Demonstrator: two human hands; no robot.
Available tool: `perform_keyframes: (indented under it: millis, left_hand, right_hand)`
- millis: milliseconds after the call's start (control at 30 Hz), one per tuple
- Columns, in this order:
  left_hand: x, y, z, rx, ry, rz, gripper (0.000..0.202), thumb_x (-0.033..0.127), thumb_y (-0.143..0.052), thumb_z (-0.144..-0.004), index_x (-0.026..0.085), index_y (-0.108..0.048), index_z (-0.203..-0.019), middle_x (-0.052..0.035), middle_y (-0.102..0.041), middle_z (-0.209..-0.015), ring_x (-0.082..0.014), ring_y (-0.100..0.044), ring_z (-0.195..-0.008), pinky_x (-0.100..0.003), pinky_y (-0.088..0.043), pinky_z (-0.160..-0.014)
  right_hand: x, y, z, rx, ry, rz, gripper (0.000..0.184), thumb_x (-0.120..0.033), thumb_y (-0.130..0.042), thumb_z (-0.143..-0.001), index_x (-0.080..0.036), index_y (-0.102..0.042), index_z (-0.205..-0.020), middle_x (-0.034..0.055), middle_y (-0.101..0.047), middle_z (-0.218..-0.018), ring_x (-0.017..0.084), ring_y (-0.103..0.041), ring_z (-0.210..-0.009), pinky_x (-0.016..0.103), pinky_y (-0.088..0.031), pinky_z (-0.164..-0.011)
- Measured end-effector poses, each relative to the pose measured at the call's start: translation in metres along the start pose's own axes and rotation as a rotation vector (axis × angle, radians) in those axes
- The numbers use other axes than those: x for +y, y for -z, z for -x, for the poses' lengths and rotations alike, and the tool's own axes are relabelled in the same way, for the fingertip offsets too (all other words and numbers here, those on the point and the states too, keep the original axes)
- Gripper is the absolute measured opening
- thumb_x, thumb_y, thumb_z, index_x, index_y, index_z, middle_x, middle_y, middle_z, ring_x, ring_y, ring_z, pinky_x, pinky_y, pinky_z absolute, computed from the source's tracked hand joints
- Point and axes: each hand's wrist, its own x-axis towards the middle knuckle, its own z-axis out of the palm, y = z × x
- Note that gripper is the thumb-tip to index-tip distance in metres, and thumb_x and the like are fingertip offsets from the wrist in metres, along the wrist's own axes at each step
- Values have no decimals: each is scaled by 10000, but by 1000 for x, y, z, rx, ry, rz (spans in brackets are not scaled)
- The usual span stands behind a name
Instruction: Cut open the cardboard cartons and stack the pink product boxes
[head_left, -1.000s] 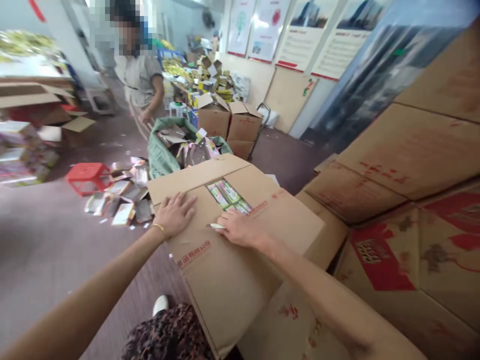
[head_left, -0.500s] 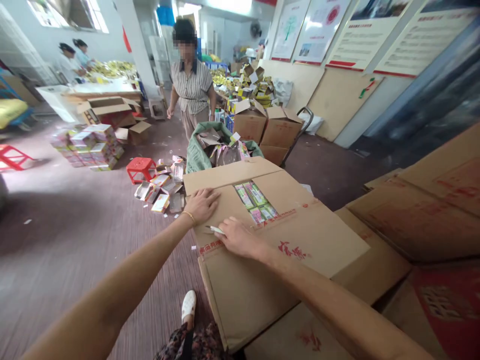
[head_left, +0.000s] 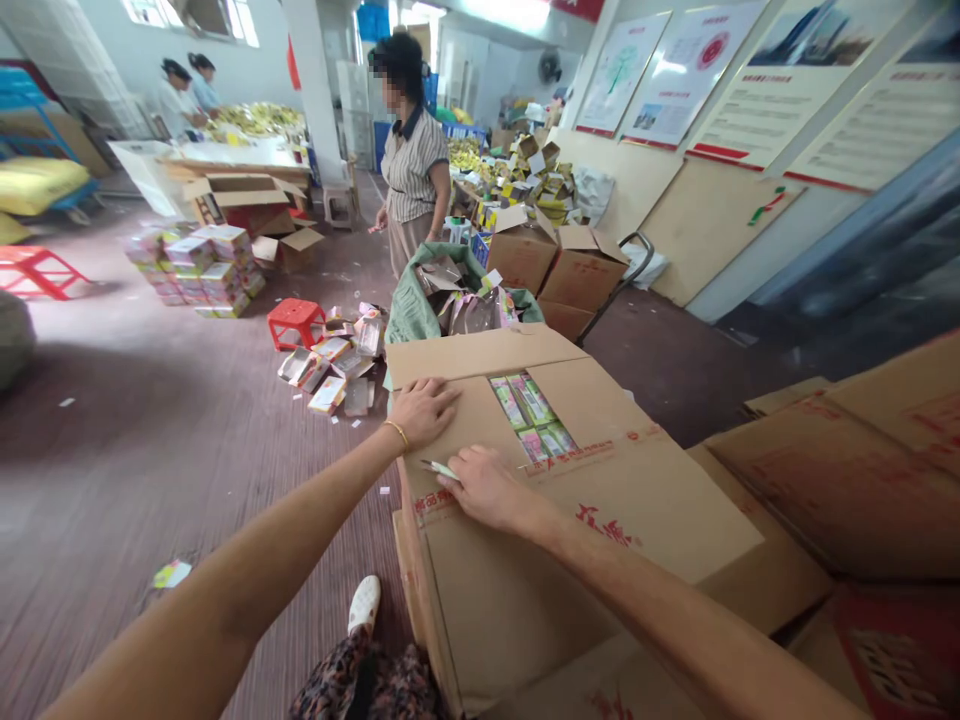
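A large brown cardboard carton (head_left: 660, 490) with red print stands in front of me. Through a rectangular opening in its top, small pink and green packages (head_left: 534, 415) show. My left hand (head_left: 424, 410) lies flat on the carton's top near its left edge, fingers stretched out and holding nothing. Close below it, my right hand (head_left: 487, 485) is closed around a slim pale box cutter (head_left: 445, 470). The cutter's thin tip points left, low over the cardboard; whether it touches is too small to tell.
Behind the carton stands a green sack (head_left: 414, 308) full of empty packaging. Opened packs (head_left: 330, 393) lie on the floor by a red stool (head_left: 296, 322). A person (head_left: 412, 165) stands beyond the sack. More cartons (head_left: 847, 470) are stacked at the right.
The view has shifted, so the carton and both hands appear farther right and slightly lower. The hands keep nearly the same places on the carton. The standing person has turned to the left.
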Motion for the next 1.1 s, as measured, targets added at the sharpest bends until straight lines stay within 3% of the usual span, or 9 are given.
perform_keyframes:
  millis: [333, 433, 533, 867, 1100]
  left_hand:
    - [-4, -3, 3, 29, -9, 13, 447, 387, -380, -959, 258, -580, -1337, -89, -524, -1367, -261, -468, -1237, -439, -341, -1070]
    - [-3, -2, 4, 33, -2, 11, 440, 372, -390, -953, 245, -593, -1323, -93, -527, -1365, -267, -471, -1229, -437, -347, -1063]
    - [-3, -2, 4, 37, -4, 14, 438, 368, -388, -953, 248, -597, -1319, -91, -529, -1364, -263, -473, -1228, -432, -343, -1069]
    - [-4, -6, 5, 51, -9, 44, 442, 370, -406, -947, 246, -601, -1324, -102, -531, -1362, -275, -477, -1224, -445, -346, -1066]
    - [-8, 1, 7, 47, -10, 70, 428, 359, -422, -939, 237, -617, -1300, -107, -543, -1348, -279, -478, -1227, -459, -359, -1059]
  right_hand:
    - [-4, -12, 9, 94, -43, -75, 262, -302, -429, -1008, -163, -639, -935, 65, -639, -984, 201, -532, -936, 321, -372, -765]
    - [-2, -14, 13, 124, 10, -133, 229, -301, -442, -1006, -185, -639, -1013, 52, -637, -1006, 196, -522, -939, 312, -371, -769]
    - [0, -15, 12, 108, 57, -146, 223, -324, -469, -1000, -196, -643, -1059, 47, -645, -996, 192, -525, -936, 303, -370, -779]
    - [-10, -11, -6, -16, 62, -12, 327, -392, -431, -1011, -150, -646, -964, 89, -654, -946, 205, -549, -901, 328, -363, -761]
    - [-19, -13, -8, 51, 37, -52, 277, -346, -461, -1002, -147, -642, -936, 82, -634, -1004, 204, -522, -970, 328, -393, -811]
